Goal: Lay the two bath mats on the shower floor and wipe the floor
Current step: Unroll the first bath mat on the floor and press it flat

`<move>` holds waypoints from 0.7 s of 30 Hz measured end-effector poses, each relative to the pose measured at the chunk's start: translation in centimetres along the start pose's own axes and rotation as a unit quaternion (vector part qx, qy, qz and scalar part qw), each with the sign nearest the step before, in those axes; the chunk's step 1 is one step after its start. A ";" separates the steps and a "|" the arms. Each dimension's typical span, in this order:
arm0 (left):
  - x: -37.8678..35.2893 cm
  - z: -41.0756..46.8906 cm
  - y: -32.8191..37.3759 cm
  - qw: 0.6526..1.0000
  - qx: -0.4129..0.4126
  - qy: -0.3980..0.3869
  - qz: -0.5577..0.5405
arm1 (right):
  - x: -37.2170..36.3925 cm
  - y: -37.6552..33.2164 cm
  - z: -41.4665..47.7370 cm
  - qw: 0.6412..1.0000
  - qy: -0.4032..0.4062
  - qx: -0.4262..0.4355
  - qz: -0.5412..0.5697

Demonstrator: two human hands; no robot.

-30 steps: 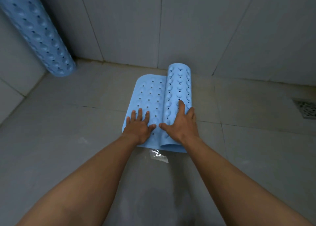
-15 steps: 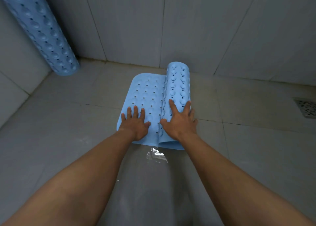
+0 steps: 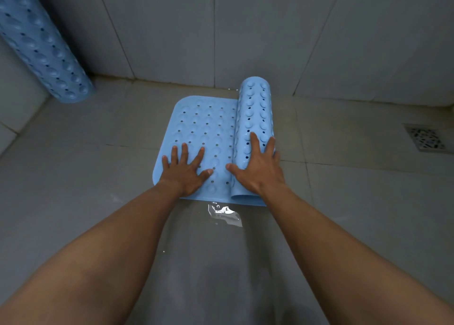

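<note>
Unrolled further: light-blue perforated rubber bath mat [image 3: 206, 138] | your left hand [image 3: 185, 171] flat, right hand [image 3: 258, 170] splayed on roll | floppy, slick; push the roll.

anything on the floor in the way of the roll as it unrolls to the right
Nothing visible. The floor right of the rolled part is bare tile; the drain grate lies flush, far off to the right. The right hand rests on the roll.

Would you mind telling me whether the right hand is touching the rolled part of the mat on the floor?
Touching. The head view shows the right hand spread flat on the rolled part of the mat, fingers lying over its bumps with no gap.
</note>
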State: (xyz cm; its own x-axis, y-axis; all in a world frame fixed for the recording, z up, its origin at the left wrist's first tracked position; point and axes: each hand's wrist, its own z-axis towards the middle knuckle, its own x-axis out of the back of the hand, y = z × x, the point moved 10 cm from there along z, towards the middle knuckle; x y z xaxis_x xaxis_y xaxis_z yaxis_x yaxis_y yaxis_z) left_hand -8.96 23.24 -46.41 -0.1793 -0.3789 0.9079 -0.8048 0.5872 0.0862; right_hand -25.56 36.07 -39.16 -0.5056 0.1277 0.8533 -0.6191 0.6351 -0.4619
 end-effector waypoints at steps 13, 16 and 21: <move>-0.5 -2.5 -0.2 0.999 0.012 -0.028 -0.012 | 0.3 1.3 -2.1 1.000 0.013 -0.015 0.008; -0.4 -2.6 -0.1 0.999 0.018 -0.031 -0.015 | 1.5 1.6 -2.5 0.997 0.064 -0.022 -0.039; -0.5 -2.7 -0.2 0.999 0.020 -0.036 -0.013 | 2.8 3.5 -2.7 0.996 0.080 -0.035 -0.024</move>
State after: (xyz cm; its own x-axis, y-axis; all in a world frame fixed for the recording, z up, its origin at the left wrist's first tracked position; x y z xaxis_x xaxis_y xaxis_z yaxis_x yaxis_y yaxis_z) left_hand -7.20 25.18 -45.75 -0.1968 -0.4461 0.8731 -0.8320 0.5471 0.0920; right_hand -27.55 40.72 -37.72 -0.3704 0.2118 0.9044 -0.5944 0.6941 -0.4060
